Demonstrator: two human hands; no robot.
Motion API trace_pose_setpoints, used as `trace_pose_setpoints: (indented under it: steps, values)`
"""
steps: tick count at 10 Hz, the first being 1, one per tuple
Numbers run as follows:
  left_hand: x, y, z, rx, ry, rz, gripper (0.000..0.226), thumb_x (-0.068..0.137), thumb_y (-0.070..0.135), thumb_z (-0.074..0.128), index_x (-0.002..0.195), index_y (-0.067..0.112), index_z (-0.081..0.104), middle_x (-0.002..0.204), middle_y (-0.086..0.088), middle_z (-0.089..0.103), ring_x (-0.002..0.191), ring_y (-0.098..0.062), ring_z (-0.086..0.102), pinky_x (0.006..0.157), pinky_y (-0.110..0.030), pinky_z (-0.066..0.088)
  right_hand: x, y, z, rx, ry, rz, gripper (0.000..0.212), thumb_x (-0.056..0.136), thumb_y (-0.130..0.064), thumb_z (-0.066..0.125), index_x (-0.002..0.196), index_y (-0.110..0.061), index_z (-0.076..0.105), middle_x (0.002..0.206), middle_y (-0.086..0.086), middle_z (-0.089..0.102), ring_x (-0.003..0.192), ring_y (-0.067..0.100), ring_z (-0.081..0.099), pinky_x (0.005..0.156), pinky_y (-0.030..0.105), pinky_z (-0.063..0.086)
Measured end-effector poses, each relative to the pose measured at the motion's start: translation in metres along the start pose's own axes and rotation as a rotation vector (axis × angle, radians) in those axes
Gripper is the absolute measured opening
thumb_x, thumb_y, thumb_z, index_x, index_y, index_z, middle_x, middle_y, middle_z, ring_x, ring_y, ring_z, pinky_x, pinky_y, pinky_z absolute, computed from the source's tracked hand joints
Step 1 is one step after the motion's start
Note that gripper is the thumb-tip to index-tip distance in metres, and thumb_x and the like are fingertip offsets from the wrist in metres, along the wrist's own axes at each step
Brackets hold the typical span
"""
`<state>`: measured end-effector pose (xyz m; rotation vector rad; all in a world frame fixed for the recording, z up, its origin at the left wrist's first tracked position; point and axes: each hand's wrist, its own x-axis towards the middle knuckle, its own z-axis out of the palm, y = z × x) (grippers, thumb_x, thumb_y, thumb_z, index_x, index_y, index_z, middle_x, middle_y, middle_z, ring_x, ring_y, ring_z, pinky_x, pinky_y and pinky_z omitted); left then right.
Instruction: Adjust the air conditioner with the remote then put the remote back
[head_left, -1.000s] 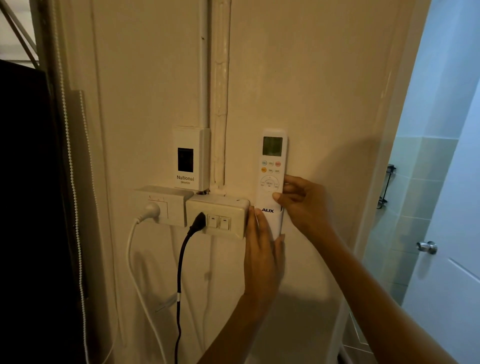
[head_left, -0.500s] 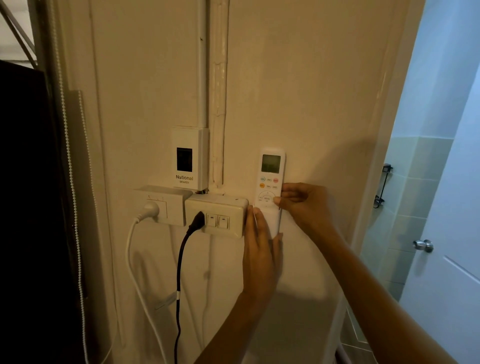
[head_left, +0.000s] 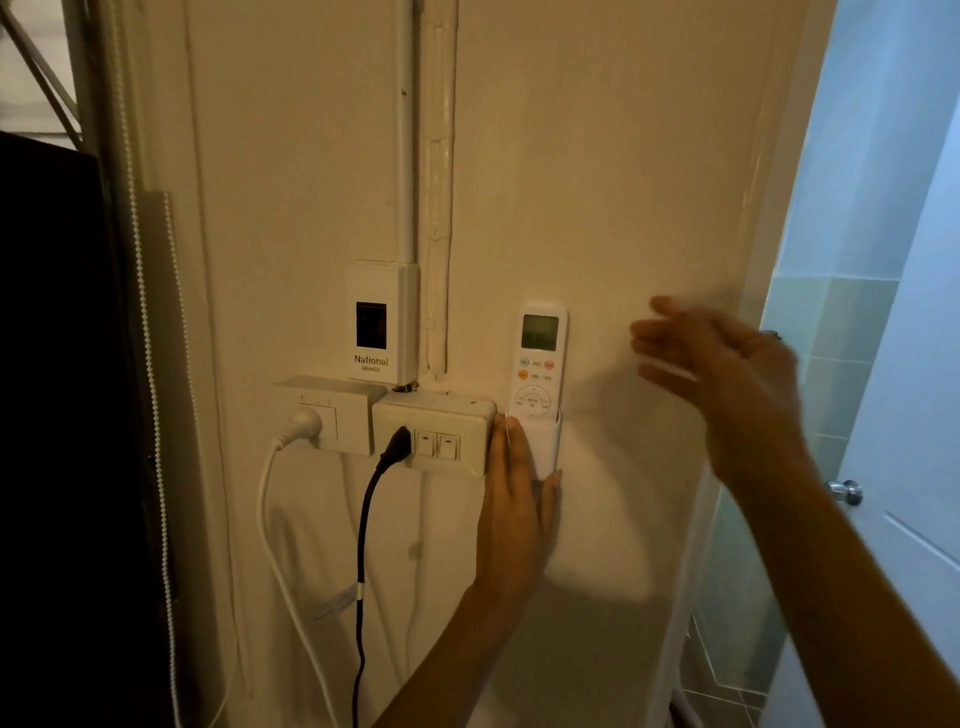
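The remote (head_left: 537, 364) stands upright in its wall holder (head_left: 548, 447), right of the switch box (head_left: 434, 434); left hand (head_left: 514, 519) braces the holder flat-fingered, right hand (head_left: 722, 384) spread, empty, apparently releasing.

national breaker box (head_left: 383, 322), 2 wall sockets, white plug (head_left: 305, 422), black plug (head_left: 396, 446), door knob (head_left: 845, 491)

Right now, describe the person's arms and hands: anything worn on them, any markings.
Both forearms are bare as far as the frame shows: no sleeves, watch or bracelet. The left hand has no rings or gloves that I can see. The right hand is motion-blurred, so rings or small marks there cannot be ruled out. No markings show.
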<state>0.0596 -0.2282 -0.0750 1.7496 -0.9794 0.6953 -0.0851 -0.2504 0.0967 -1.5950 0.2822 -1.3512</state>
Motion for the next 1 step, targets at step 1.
trace_pose_setpoints:
  steps: [1]
  values:
    - [0.0,-0.0019,-0.0053,-0.012,-0.017,0.027,0.065,0.096,0.052,0.019,0.146,0.012,0.014,0.152,-0.016,0.023,0.137,-0.039,0.032,0.091,-0.043,0.053,-0.0195,-0.0394,-0.032,0.16,0.011,-0.154,0.022,0.089,-0.036,0.05,0.085,-0.026,0.069,0.08,-0.004,0.075,0.083,0.013,0.071,0.067,0.025,0.058]
